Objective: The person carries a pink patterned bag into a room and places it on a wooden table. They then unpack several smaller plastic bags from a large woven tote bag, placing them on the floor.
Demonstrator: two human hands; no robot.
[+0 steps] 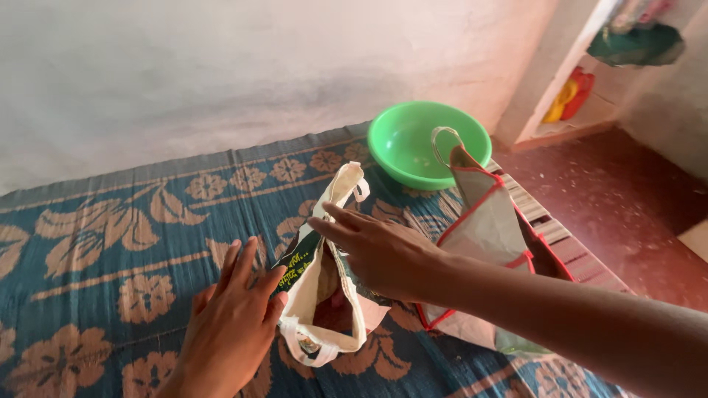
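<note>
A cream cloth bag with dark green printed sides stands open on the blue floral mat. My left hand rests flat on the mat, its thumb touching the bag's near left edge. My right hand reaches across the bag's mouth with fingers stretched out, touching the upper rim near its cream handle. Something pinkish lies inside the bag, mostly hidden.
A second bag, grey with red trim, stands just right of the cloth bag. Behind it sits a green plastic basin. The mat's right edge drops to a red floor. A shelf niche holds coloured items.
</note>
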